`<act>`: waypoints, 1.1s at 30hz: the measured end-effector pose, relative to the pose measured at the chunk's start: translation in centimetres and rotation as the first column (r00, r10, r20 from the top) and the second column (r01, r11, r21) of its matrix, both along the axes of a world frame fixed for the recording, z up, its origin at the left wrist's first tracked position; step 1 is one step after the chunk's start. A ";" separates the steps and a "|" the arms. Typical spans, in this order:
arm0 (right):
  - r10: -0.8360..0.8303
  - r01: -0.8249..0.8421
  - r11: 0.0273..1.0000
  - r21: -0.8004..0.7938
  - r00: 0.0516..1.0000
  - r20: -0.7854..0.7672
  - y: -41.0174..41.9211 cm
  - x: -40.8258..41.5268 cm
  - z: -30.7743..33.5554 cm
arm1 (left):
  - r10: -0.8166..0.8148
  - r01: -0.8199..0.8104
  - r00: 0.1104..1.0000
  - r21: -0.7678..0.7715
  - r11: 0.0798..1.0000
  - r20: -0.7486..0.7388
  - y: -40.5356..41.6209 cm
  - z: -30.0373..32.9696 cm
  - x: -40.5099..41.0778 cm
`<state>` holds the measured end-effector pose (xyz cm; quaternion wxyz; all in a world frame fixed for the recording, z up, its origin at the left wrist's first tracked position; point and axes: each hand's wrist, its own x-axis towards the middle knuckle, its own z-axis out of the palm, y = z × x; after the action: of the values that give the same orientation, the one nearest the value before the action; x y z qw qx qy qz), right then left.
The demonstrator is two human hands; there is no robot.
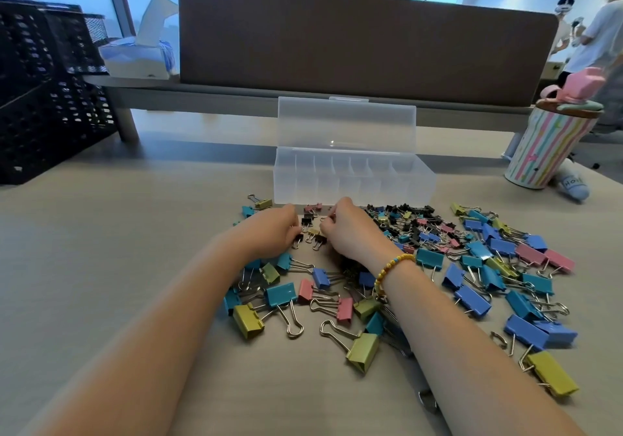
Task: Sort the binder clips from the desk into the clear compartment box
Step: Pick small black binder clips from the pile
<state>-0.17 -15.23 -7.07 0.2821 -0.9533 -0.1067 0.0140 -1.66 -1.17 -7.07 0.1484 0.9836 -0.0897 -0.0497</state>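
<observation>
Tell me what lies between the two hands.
In the head view, a few small binder clips, black and yellowish, lie on the desk between the left hand and the right hand.

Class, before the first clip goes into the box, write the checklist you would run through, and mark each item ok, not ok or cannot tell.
1. Box lid open: ok, it stands upright behind.
2. Compartments free: ok, no clips seen inside.
3. Box within reach: ok, it sits just beyond both hands.
4. Left hand has a clip: cannot tell, fingers curl over small black clips.
5. Right hand has a clip: cannot tell, fingertips hidden.
6. Clips grouped by size: not ok, large clips and small ones lie mixed.
</observation>
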 end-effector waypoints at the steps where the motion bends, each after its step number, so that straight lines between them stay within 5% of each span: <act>1: -0.016 0.017 0.997 0.079 1.000 -0.014 -0.2 0.0 0.2 | -0.008 0.008 1.000 -0.040 0.999 -0.008 0.2 0.1 -0.1; 4: -0.043 0.089 0.923 0.374 0.991 -0.130 -0.8 0.2 0.8 | -0.092 0.084 0.994 -0.129 0.988 -0.063 1.2 0.9 -0.4; 8: 0.031 0.289 0.601 0.745 0.923 -0.383 -1.2 0.3 1.1 | -0.059 0.057 0.996 -0.027 0.998 -0.067 1.2 1.5 -0.7; 14: 0.236 0.465 0.200 0.862 0.831 -0.503 -1.5 0.2 1.4 | 0.013 -0.005 0.998 0.122 0.993 -0.065 -0.6 1.0 -0.3; 20: 0.181 0.491 0.107 0.865 0.846 -0.502 -2.1 0.2 1.6 | -0.024 0.033 0.999 0.192 0.981 -0.047 -1.2 0.9 -0.4; 29: 0.137 0.475 0.128 0.870 0.861 -0.490 -2.0 -0.2 1.8 | -0.058 0.052 0.998 0.212 0.976 0.021 -1.3 0.9 -0.9; 31: 0.141 0.484 0.112 0.868 0.857 -0.496 -2.0 -0.2 1.8 | -0.049 0.049 0.999 0.058 0.997 0.007 -1.0 0.8 -0.7; 33: 0.150 0.494 0.091 0.865 0.852 -0.502 -2.0 -0.2 1.8 | -0.010 -0.021 0.996 -0.327 0.945 -0.092 -0.6 1.2 -0.7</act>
<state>-0.39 -17.25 -5.24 0.8563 -0.4877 0.1024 0.1356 -2.33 -1.74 -5.85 0.3141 0.9421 -0.0870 -0.0791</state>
